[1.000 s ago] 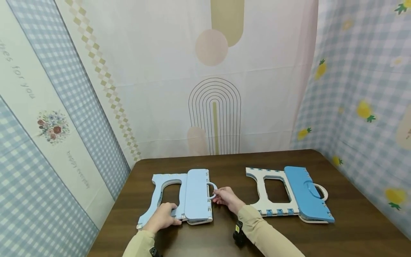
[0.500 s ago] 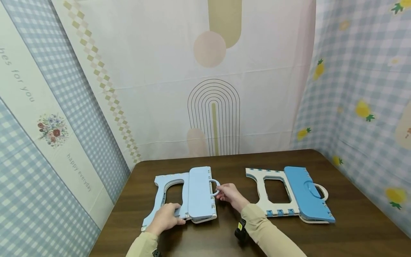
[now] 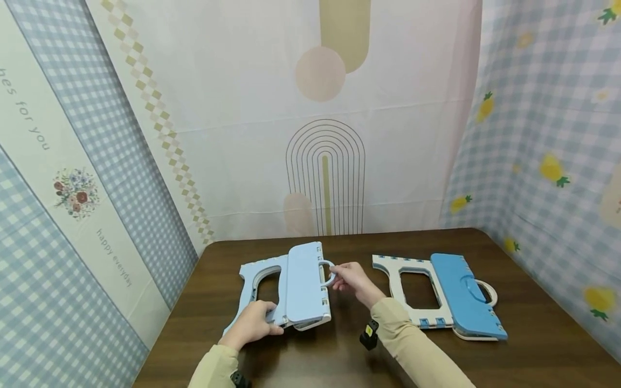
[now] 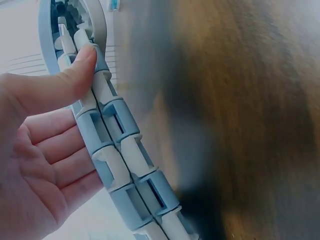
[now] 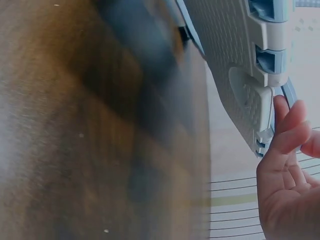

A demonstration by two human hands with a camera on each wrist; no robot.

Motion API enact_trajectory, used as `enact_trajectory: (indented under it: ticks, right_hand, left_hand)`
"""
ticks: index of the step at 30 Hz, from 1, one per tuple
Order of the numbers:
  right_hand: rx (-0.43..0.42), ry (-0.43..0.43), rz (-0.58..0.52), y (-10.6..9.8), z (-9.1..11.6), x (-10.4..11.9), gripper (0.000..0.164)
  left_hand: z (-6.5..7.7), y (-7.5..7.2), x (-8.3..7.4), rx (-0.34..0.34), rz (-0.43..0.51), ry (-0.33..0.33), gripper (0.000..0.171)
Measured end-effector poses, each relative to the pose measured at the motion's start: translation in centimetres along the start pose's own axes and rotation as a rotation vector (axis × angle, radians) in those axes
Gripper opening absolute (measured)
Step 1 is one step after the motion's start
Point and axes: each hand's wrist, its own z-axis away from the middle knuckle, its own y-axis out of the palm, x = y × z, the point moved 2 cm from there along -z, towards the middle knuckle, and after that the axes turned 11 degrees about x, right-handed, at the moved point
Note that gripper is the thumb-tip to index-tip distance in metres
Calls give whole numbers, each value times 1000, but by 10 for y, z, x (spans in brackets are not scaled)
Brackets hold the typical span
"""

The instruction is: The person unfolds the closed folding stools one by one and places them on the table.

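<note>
A light-blue folding stool (image 3: 303,283), folded flat, is tilted with its handle end raised off the table in the head view. My right hand (image 3: 351,280) pinches its loop handle (image 3: 326,263) with curled fingers. My left hand (image 3: 254,320) grips the near long edge. In the left wrist view the thumb (image 4: 80,70) lies on the hinged edge (image 4: 120,135), while the other fingers go behind the stool and their tips are hidden. The right wrist view shows the stool's white, textured underside (image 5: 217,35) beside the right hand (image 5: 290,175).
A second folding stool (image 3: 468,293), white with a darker blue seat, lies folded flat to the right, its white handle (image 3: 491,293) pointing right. Both are on a dark wooden table (image 3: 339,361). Patterned cloth (image 3: 233,178) hangs behind and at both sides.
The light-blue stool has risen at its handle end and shifted slightly right and away from me. Both hands moved with it, keeping their hold. The second stool stays put.
</note>
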Motion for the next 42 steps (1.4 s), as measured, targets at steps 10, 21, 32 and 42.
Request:
enact_trajectory:
  ticks: [10,21,32,42]
  right_hand:
    - [25,-50,-160,-11,11,21,38]
    - [12,-62,-188,-13,17,36,22]
    - [110,-75,-172,-3,33,68,32]
    - [122,-121,-188,-1,26,78,40]
  left_hand:
    - [-3,3,-9,-12,97,6,37]
    - [-1,8,-10,-55,120,51,47]
    - [5,5,-9,-115,161,112,45]
    - [7,5,-9,-154,205,95,49]
